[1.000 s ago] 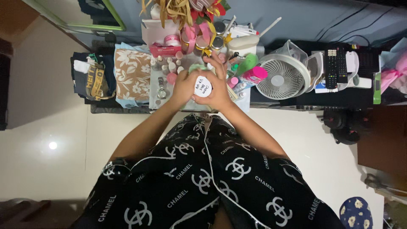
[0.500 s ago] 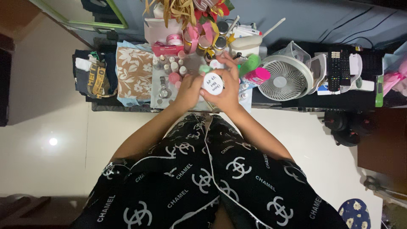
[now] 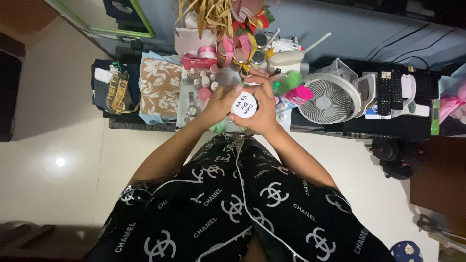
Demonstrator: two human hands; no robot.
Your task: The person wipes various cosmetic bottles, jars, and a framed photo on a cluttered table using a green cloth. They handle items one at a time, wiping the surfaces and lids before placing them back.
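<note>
While we're leaning over the cluttered surface (image 3: 284, 127), our left hand (image 3: 219, 103) and right hand (image 3: 262, 109) pinch the small white-lidded jar (image 3: 244, 105) between them, fingers (image 3: 257, 77) curled around its rim, just beside the white fan (image 3: 324, 101).

Small bottles (image 3: 201, 80) left, white fan (image 3: 324, 101) right; floor (image 3: 63, 145) open.

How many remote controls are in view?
2: both remote controls lie side by side right of the white fan, one nearer it, the other just beyond. Clutter may hide others.
</note>
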